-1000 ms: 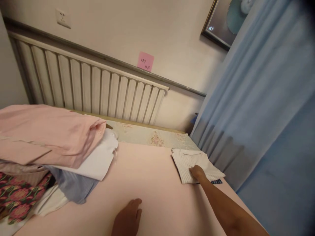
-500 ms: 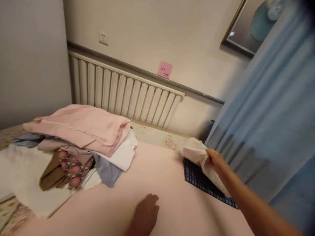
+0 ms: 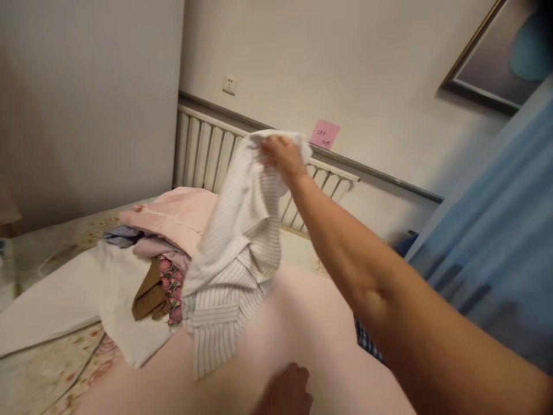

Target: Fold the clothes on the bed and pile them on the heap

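Note:
My right hand (image 3: pixel 280 155) is raised and closed on the upper part of a white striped shirt (image 3: pixel 254 242). The shirt hangs from my fingers, and its lower end reaches down over the pink sheet (image 3: pixel 302 340). Behind it, a pile of clothes is partly hidden: a folded pink garment (image 3: pixel 173 210) on top, a brown piece (image 3: pixel 149 297) and a red-flowered cloth (image 3: pixel 170 282) below. My left hand (image 3: pixel 287 392) is low at the bottom edge over the sheet, somewhat blurred, its fingers loosely bent and slightly apart, with nothing visible in them.
A white garment (image 3: pixel 64 294) spreads out at the left. Dark blue checked cloth (image 3: pixel 367 343) shows partly behind my right arm. Beyond the bed are a radiator (image 3: pixel 199 144), a wall with a pink note (image 3: pixel 325 134), and a blue curtain (image 3: pixel 488 242) on the right.
My right hand has lifted the striped shirt off the checked cloth and carried it left, to in front of the clothes pile. The view has turned left; my left hand stays low.

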Demonstrator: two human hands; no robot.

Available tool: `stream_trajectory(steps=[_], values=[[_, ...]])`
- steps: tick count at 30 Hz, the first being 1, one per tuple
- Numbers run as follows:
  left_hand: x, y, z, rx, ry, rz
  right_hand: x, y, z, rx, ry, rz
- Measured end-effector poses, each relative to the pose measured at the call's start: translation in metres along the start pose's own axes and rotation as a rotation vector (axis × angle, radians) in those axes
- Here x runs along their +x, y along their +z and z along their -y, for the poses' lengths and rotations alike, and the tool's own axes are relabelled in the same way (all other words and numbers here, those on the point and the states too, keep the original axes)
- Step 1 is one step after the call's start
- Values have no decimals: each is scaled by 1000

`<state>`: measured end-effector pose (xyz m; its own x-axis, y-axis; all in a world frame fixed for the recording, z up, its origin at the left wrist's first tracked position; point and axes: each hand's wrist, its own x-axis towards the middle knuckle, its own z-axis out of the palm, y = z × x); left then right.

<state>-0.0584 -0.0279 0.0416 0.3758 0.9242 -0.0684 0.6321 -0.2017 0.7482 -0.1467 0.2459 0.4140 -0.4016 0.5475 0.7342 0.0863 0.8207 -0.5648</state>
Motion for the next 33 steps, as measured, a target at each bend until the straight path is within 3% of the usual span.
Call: stream_trajectory(steps=[3, 6, 10, 15, 18, 20, 26, 30, 33], values=[[5, -1, 0, 7, -56, 33, -36, 64, -22, -204, 67, 248], [10, 2, 0, 26, -59, 45, -98, 98, -49, -374, 151, 464], [10, 6, 2, 21, -18, 19, -149, 110, -74, -438, 244, 597], [5, 8, 3, 24, -49, -29, -156, 91, -75, -420, 167, 476], [5, 9, 1, 66, -52, -60, -179, 53, -80, -440, 136, 322], [8, 11, 1, 117, -52, -70, -215, 16, -93, -498, 206, 262], [25, 15, 1, 208, -76, -52, -372, -139, -137, -819, 692, 107], [34, 15, 0, 260, -94, -37, -461, -245, -136, -1050, 983, -69], [39, 15, 0, 277, -116, -35, -507, -299, -132, -1140, 1185, -142]])
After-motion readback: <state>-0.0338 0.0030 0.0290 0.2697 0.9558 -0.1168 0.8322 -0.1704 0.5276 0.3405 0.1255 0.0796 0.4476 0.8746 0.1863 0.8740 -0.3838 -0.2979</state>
